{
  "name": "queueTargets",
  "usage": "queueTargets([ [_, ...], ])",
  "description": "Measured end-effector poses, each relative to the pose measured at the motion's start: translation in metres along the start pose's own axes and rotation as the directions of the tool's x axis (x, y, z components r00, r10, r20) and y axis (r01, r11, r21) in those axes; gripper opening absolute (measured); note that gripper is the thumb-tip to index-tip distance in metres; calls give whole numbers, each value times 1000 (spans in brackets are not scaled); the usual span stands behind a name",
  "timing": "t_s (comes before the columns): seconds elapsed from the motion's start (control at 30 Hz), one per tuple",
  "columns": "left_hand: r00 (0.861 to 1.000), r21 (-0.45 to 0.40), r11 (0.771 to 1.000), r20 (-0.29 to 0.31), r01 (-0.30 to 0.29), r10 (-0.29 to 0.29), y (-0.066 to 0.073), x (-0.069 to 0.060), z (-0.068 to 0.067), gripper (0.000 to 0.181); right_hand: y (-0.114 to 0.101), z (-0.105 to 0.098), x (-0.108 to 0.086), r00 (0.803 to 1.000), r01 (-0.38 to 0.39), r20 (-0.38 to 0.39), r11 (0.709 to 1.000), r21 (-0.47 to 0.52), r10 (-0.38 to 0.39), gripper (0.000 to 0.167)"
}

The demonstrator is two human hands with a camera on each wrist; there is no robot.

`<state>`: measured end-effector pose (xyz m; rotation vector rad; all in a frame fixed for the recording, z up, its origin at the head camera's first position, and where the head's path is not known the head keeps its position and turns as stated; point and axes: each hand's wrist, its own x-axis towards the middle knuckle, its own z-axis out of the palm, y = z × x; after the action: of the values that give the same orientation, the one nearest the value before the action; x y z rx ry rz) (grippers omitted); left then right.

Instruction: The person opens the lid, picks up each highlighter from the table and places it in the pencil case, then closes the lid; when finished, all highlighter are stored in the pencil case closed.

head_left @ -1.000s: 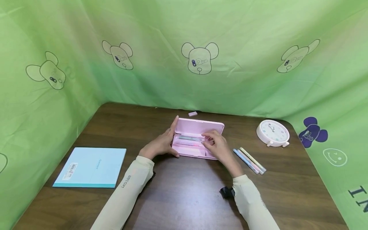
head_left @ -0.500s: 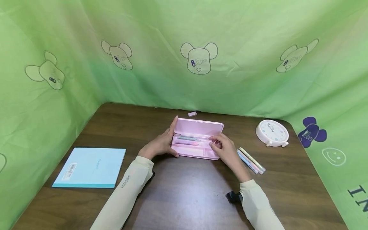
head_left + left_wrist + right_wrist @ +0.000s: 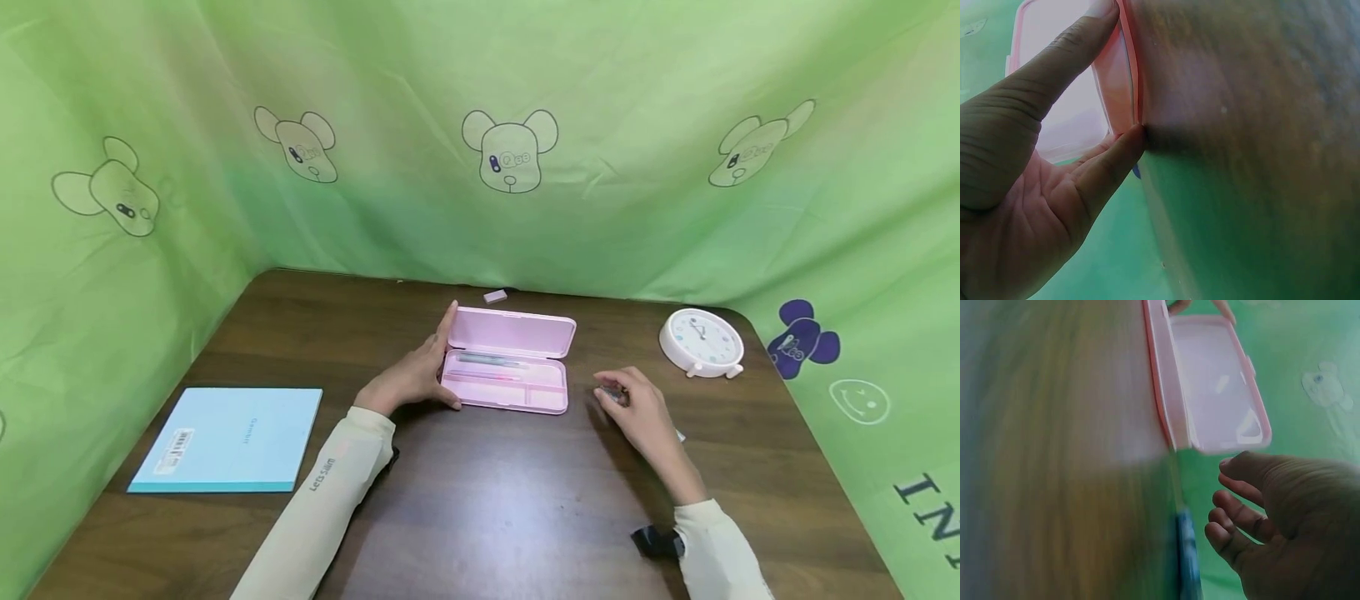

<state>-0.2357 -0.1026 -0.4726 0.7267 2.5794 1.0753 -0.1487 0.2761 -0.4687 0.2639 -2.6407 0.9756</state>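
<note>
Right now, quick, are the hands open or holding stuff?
Left hand: holding the left end of the pink pencil case.
Right hand: open, fingers loosely curled, holding nothing.

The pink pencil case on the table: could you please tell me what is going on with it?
A person's left hand holds the left end of the open pink pencil case, which has pens inside. The right hand is apart from the case, near loose pens on the table, its fingers loosely bent, gripping nothing visible.
</note>
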Motion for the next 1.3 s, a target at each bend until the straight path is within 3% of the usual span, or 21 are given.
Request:
queueTargets([
  [0.07,1000,-6,1000,13,7,-6,13,-6,-6,165,7,-9,-7,1000,-16,-24,1000,-7,16,20],
  [0.1,1000,-7,1000,13,5,-5,13,-6,-6,165,10,-14,-11,999,-25,-35,1000,-8,25,20],
  [0.2,1000,-8,1000,2,-1,1,-4,2,1,168,21,-30,-20,998,-40,-58,999,-8,39,21],
  [0.37,999,1,1000,-19,-30,30,-48,22,17,171,40,-56,-35,994,-105,-29,994,30,106,24],
  [0.53,999,-13,999,-19,-35,34,-66,31,21,173,55,-74,-45,983,-182,40,983,25,181,26],
  [0.7,999,-17,999,-23,-35,34,-56,26,19,173,62,-81,-49,974,-200,115,979,25,196,26],
  [0.93,1000,-12,999,-3,-31,31,-14,8,5,169,63,-82,-51,950,-253,200,966,45,240,26],
  [1.07,999,4,999,-7,-34,34,-22,12,7,167,63,-82,-51,950,-251,206,967,50,236,24],
  [1.17,999,15,999,-24,-48,48,-40,19,14,169,64,-82,-51,950,-247,207,968,39,234,22],
  [1.23,998,3,999,-28,-48,48,-40,19,15,169,63,-81,-50,949,-245,210,969,21,235,21],
  [1.3,998,4,999,-20,-52,52,-30,13,11,170,63,-81,-50,948,-243,212,970,5,237,20],
])
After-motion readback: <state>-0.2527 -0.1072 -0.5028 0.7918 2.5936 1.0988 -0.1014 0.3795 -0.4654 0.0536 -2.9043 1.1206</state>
